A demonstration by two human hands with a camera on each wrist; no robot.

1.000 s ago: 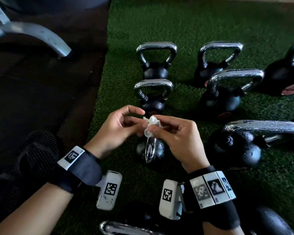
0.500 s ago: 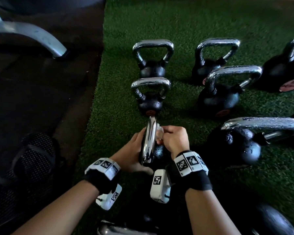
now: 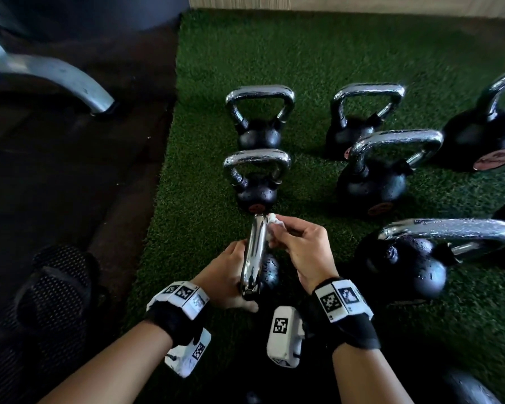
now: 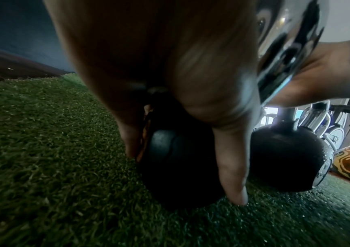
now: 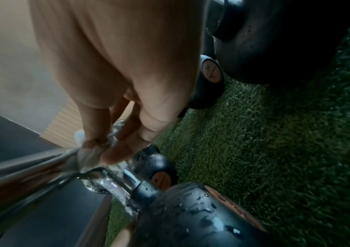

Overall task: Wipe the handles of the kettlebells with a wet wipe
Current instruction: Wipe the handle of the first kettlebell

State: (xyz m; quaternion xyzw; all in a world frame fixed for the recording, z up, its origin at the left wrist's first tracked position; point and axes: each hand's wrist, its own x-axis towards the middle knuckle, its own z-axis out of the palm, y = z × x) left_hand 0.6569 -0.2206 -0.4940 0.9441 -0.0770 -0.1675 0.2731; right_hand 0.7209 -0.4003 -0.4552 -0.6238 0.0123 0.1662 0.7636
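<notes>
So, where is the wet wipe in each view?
Head: centre, wet wipe pinched by the right hand on the far end of the chrome handle.
Left wrist: not in it.
Right wrist: wet wipe left of centre, at the fingertips.
Shared landmark: the chrome handle.

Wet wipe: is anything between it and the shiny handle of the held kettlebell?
Nothing visible. The right hand pinches the wet wipe against the chrome handle, at its far end; the left hand holds the kettlebell below.

Glossy chrome handle (image 3: 255, 252), matt black kettlebell body (image 4: 170, 167), rough turf (image 3: 303, 53), soft white wipe (image 3: 274, 221)
</notes>
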